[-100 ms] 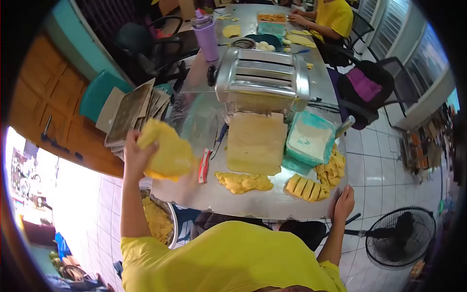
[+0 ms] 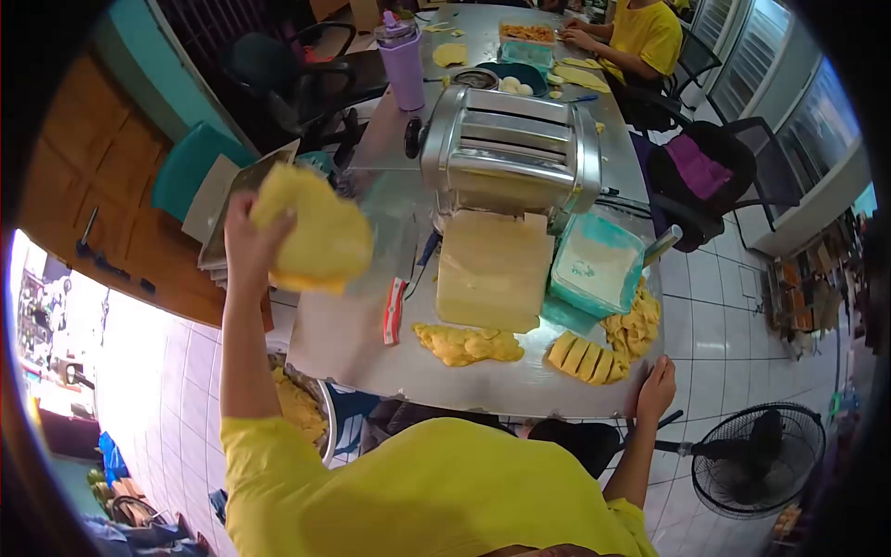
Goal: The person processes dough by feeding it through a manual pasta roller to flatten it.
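My left hand (image 2: 252, 243) is closed on a flat, thick piece of yellow dough (image 2: 320, 237), raised over the table's left side. At the front right corner, my right hand (image 2: 657, 390) grips the table edge. Near it lie a cut dough block (image 2: 587, 358) in strips and a crumpled dough heap (image 2: 639, 320). A lumpy dough roll (image 2: 469, 343) rests in front of a tan board (image 2: 492, 274). Behind the board stands a metal dough sheeter (image 2: 510, 148). A turquoise tub of white powder (image 2: 596, 265) sits right of the board, and a red-and-white strip-shaped object (image 2: 394, 311) left of it.
A lilac tumbler (image 2: 401, 70) and a bowl with white balls (image 2: 515, 84) stand farther back. Across the table sits a person in a yellow shirt (image 2: 645, 42). Below the left edge is a basin of dough (image 2: 302, 408); a black fan (image 2: 759, 459) is at right.
My left hand has lifted the dough piece upward, away from the table's front. My right hand stays at the table edge. The view has shifted slightly.
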`<move>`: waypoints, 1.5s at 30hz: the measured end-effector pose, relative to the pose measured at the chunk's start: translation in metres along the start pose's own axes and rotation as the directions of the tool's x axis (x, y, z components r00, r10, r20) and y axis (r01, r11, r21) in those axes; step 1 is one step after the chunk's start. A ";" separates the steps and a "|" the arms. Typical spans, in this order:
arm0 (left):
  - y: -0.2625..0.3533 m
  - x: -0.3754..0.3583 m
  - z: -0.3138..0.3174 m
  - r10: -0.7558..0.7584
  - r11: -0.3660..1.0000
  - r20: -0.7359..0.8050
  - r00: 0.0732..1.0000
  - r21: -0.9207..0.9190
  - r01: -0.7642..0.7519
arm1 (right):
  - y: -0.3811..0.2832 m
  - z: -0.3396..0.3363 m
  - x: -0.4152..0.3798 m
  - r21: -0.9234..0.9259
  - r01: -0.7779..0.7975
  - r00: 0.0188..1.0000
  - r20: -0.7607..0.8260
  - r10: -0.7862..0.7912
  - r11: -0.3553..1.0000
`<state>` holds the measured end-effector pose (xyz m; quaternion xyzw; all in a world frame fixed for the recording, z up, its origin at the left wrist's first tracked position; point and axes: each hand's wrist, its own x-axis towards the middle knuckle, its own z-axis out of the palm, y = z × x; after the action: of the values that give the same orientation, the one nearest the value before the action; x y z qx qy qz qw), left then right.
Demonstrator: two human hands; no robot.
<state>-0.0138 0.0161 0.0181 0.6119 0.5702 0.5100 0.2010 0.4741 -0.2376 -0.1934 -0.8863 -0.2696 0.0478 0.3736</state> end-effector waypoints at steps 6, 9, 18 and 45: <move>-0.018 0.127 0.104 0.165 0.984 -0.063 0.984 -0.052 -0.168 | 0.002 -0.014 0.004 -0.061 -0.007 1.000 -0.022 0.006 0.998; -0.081 0.177 0.155 -0.032 0.984 0.035 0.999 -0.175 0.038 | 0.009 -0.011 0.005 -0.085 0.016 0.999 -0.048 -0.021 0.996; -0.098 0.067 0.195 -0.111 0.887 0.492 0.864 -0.343 0.309 | -0.009 -0.018 0.004 -0.102 -0.085 0.996 0.014 0.086 0.991; -0.077 0.006 0.252 -0.031 0.676 0.660 0.751 -0.540 0.502 | -0.299 0.053 0.101 0.160 0.765 0.644 -0.182 -0.743 0.624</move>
<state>0.1622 0.1267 -0.1433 0.5239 0.3314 0.4245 0.6600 0.4122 0.0204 -0.0141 -0.6451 -0.5903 -0.1267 0.4684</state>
